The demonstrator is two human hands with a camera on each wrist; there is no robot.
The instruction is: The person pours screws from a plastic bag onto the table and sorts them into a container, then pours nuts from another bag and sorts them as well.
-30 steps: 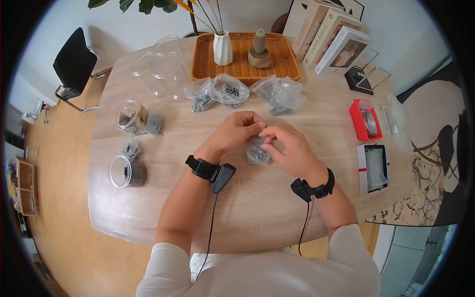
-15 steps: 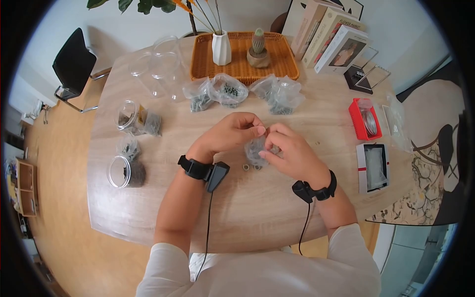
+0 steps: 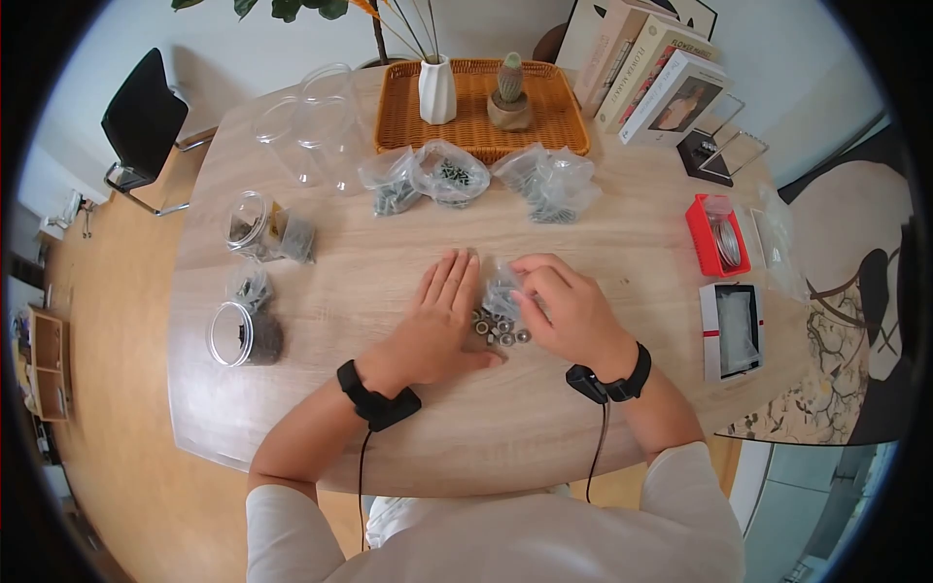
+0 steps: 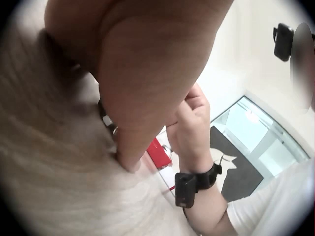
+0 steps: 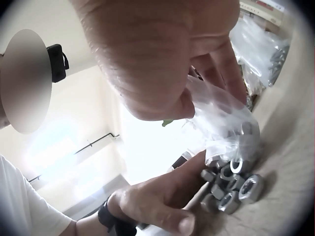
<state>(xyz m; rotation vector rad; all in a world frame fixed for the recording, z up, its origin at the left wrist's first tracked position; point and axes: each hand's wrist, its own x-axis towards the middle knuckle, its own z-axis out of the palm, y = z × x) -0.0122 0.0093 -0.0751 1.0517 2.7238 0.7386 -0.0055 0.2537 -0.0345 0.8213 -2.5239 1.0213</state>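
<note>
My right hand pinches a clear plastic bag between thumb and fingers. In the right wrist view the bag hangs with its mouth low, some metal nuts inside it and a pile of hex nuts on the table against it. My left hand lies on the table with straight fingers, palm down, just left of the nuts, thumb spread below them. In the left wrist view that hand hides most of the pile.
Bags of screws stand in front of a wicker tray. Clear jars are at the left, empty clear containers at the back left. A red basket and a small box lie at the right.
My left hand has let go of the bag and come down flat beside it. The right hand keeps the bag, and more nuts now lie in a pile on the table.
</note>
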